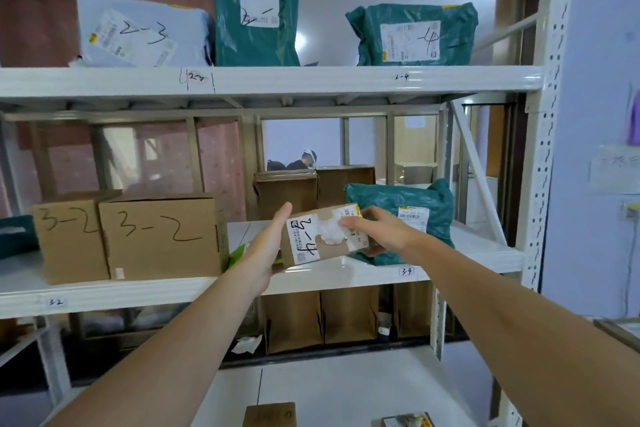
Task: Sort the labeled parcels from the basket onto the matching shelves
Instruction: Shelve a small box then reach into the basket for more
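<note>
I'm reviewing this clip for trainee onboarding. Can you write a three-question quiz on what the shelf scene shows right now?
1. True or false: the small cardboard box held in both hands has 3-2 handwritten on it.
2. Which shelf edge tag sits just below that box? A) 2-4 B) 3-4 C) 3-2
3. Fill in: the parcel directly behind the right hand is a ____ plastic mailer.

Key
1. False; it reads 3-4, while the two larger cartons to the left read 3-2.
2. B
3. Green; the left hand supports the box's other end.
</note>
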Demonstrator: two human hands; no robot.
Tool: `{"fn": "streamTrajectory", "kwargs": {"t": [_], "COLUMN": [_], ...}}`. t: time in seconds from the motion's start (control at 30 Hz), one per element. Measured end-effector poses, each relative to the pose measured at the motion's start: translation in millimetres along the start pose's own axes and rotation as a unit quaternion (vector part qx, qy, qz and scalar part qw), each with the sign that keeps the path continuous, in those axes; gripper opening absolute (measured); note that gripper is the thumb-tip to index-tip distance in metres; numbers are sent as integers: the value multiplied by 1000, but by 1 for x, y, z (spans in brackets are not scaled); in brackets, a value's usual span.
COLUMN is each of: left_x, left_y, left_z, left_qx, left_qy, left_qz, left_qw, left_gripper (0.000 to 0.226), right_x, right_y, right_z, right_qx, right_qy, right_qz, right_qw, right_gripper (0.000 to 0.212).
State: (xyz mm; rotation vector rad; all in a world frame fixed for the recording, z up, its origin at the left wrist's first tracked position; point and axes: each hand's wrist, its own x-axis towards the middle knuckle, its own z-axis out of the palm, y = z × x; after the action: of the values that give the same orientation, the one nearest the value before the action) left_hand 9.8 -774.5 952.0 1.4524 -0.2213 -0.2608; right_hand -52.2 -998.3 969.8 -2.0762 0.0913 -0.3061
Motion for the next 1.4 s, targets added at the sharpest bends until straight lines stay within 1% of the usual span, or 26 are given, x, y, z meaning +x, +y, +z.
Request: {"fn": "streamTrajectory", "kwargs": {"t": [0.07,0.17,0.33,0.43,0.47,0.5,0.63,0.67,0.7,0.77,0.83,0.9,0.93,1.0,1.03,1.07,1.13,1.23,1.27,1.33,1.4], "left_x": [1,3,5,6,9,11,18,19,20,21,21,20,19,17,17,16,18,26,29,34,38], "left_y": [-1,-7,-19,-27,-30,-33,-47,-50,-52,-55,-58,-60,-61,-64,-65,-67,-71,-84,-88,-95,-102], "left_z": [5,6,9,19,23,27,54,64,73,94,119,144,156,176,184,190,194,190,187,181,175], "left_qx": [19,26,120,168,180,188,148,138,133,128,131,139,144,149,153,161,186,213,219,230,234], "left_qy": [-7,-54,-126,-155,-162,-164,-135,-122,-108,-97,-105,-118,-124,-127,-124,-120,-120,-128,-128,-123,-120], "left_qz": [14,42,87,105,108,111,118,123,130,144,157,167,168,162,161,160,153,129,120,101,80], "left_qw": [1000,997,981,968,964,962,973,975,977,977,973,969,967,967,967,966,963,960,960,960,962], "left_gripper": [57,50,57,57,53,50,47,47,47,52,54,48,51,63,65,62,45,26,22,19,21], "right_x": [2,4,7,0,-1,-2,-4,-6,-9,-18,-25,-31,-34,-39,-43,-45,-52,-51,-47,-36,-23], "right_y": [3,2,-8,-15,-15,-13,8,17,25,40,59,77,85,101,108,118,134,160,168,180,188], "right_z": [-5,-13,-35,-43,-45,-47,-54,-58,-61,-67,-77,-92,-102,-128,-142,-157,-187,-221,-228,-235,-235], "right_qx": [7,22,11,-1,-7,-13,-23,-19,-19,-39,-61,-61,-57,-53,-53,-49,-40,-57,-60,-67,-85], "right_qy": [20,43,73,69,69,75,124,119,101,45,22,33,40,60,77,95,134,193,209,227,221], "right_qz": [2,-7,-46,-73,-79,-83,-63,-52,-40,-15,-8,-11,-13,-7,2,11,37,81,90,104,114], "right_qw": [1000,999,996,995,994,994,990,991,994,998,998,998,998,997,996,994,990,976,972,966,965], "right_gripper": [54,45,48,43,46,54,96,102,102,84,69,62,61,60,60,61,58,43,40,41,44]}}
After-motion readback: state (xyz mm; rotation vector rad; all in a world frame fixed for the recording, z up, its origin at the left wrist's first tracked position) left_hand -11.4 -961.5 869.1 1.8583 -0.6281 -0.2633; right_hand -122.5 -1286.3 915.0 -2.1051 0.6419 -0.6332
